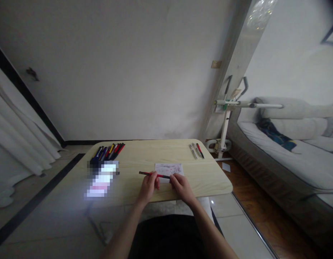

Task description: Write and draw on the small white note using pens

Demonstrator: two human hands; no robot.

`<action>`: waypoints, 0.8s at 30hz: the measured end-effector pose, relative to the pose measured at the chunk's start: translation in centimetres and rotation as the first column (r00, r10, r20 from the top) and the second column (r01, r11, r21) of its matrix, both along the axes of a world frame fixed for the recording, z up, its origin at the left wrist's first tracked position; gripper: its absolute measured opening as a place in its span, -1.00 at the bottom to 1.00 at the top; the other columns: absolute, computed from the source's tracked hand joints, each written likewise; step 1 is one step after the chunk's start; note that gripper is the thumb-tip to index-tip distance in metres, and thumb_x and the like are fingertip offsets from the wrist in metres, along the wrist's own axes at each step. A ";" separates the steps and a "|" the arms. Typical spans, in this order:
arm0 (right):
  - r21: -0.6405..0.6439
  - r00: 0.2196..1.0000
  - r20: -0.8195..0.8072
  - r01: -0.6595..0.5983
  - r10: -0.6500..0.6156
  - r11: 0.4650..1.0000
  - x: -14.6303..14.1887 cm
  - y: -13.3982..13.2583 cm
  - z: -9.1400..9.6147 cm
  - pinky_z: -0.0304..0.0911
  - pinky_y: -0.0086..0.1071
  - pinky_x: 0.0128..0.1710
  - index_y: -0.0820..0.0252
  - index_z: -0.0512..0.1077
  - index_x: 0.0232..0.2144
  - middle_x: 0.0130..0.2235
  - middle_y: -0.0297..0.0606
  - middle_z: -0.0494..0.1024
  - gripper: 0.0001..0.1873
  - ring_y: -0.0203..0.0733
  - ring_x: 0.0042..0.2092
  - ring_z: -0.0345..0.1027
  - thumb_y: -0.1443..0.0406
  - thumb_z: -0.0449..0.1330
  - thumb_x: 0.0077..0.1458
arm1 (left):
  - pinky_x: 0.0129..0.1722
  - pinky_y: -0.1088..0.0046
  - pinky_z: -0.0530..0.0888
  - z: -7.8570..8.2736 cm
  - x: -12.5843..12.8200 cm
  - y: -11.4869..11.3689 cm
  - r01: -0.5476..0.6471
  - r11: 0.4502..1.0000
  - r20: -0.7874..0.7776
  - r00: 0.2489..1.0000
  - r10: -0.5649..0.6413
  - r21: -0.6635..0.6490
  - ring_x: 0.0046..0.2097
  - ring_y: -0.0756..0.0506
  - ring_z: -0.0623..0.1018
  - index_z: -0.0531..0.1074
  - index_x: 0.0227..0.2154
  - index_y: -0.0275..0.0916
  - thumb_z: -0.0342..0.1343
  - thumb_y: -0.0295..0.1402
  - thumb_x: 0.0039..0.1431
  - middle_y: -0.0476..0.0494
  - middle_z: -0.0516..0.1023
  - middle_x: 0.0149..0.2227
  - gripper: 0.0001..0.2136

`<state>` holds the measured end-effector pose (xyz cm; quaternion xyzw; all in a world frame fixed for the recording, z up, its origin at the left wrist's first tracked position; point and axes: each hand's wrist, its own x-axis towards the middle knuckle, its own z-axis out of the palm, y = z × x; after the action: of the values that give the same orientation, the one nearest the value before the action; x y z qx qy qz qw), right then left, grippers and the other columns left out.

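A red and black pen [163, 176] is held level between my two hands, above the front half of the table. My left hand [149, 185] pinches its left part, and the black left end sticks out past the fingers. Closed on the black right end is my right hand [180, 184]. Beneath the pen lies a sheet of paper [169, 168] with dark and reddish scribbles; the hands and pen cover part of it.
On the light wooden table [145, 154], several pens [108, 151] lie in a row at back left. A few more pens [196, 150] are at back right. A blurred-out bright object [101, 180] is at left. Exercise equipment [225, 126] and a sofa [285, 144] stand at right.
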<state>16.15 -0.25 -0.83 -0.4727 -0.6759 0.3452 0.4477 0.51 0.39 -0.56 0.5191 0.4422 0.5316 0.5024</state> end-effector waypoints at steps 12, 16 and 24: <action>-0.017 1.000 -0.012 0.001 -0.001 1.000 -0.1 -0.2 0.3 0.04 -0.50 -0.53 0.24 0.29 -0.59 -0.64 -0.39 0.27 -0.61 -0.36 -0.55 0.14 0.14 -0.09 0.11 | -0.52 0.48 0.26 -0.1 -0.3 -0.1 0.028 0.999 -0.049 0.998 -0.027 0.024 -0.61 0.00 0.32 0.22 -0.72 -0.25 -0.22 -0.22 0.11 -0.02 0.31 -0.72 -0.64; -0.015 1.000 -0.010 0.000 -0.001 1.000 -0.1 -0.2 0.2 0.05 -0.50 -0.53 0.23 0.28 -0.60 -0.63 -0.38 0.27 -0.60 -0.35 -0.55 0.15 0.12 -0.10 0.11 | -0.51 0.48 0.27 0.3 -0.1 -0.2 -0.010 0.998 -0.118 0.993 0.018 0.070 -0.61 0.00 0.33 0.24 -0.77 -0.25 -0.21 -0.23 0.10 -0.03 0.31 -0.74 -0.60; -0.003 1.000 0.021 -0.013 0.013 1.000 -0.1 -0.2 0.2 0.04 -0.50 -0.52 0.23 0.28 -0.61 -0.62 -0.37 0.29 -0.60 -0.35 -0.53 0.16 0.12 -0.11 0.12 | -0.57 0.50 0.26 0.8 0.1 -0.1 -0.041 0.999 -0.100 0.994 0.044 0.031 -0.66 0.02 0.31 0.24 -0.79 -0.25 -0.16 -0.21 0.06 -0.01 0.29 -0.78 -0.61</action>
<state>16.10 -0.47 -0.67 -0.4725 -0.6832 0.3441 0.4376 0.58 0.27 0.25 0.5430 0.4700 0.5216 0.4606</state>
